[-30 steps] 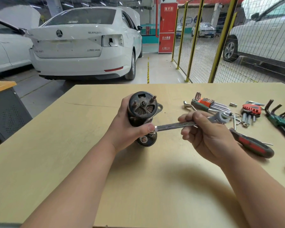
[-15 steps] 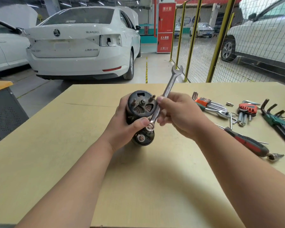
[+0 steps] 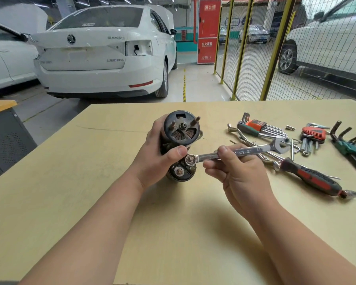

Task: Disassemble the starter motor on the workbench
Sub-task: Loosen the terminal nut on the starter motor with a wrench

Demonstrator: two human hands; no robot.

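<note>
Starter motor (image 3: 181, 130) sits clasped in our left hand (image 3: 158, 159): the fingers (image 3: 178, 151) curl round its dark barrel, with the thumb laid across the front just above the smaller cylinder bolted beneath it. We hold it with the slotted end cap and its two studs facing us. Its underside is low over the desk (image 3: 80, 192), and we cannot tell whether it touches.

Our right hand (image 3: 240, 173) is just to the right of the starter motor. Its thumb and forefinger pinch the shank of a wrench (image 3: 247, 151), and the other fingers curl loosely below. The ring end of the wrench is seated over a nut (image 3: 190, 159) on the front of the starter motor, beside our left thumb. The shank runs out to the right, nearly level, and its open jaw points away.

Farther right of the starter motor, a red-and-black screwdriver (image 3: 312, 178) lies on the desk, with an orange hex key set (image 3: 255, 125), a red hex key set (image 3: 313, 133) and a green hex key set (image 3: 345, 145) fanned out beyond it. Behind the starter motor, past the edge of the desk, a white car (image 3: 103, 52) is parked. A yellow mesh fence (image 3: 275, 48) stands to the right of it.
</note>
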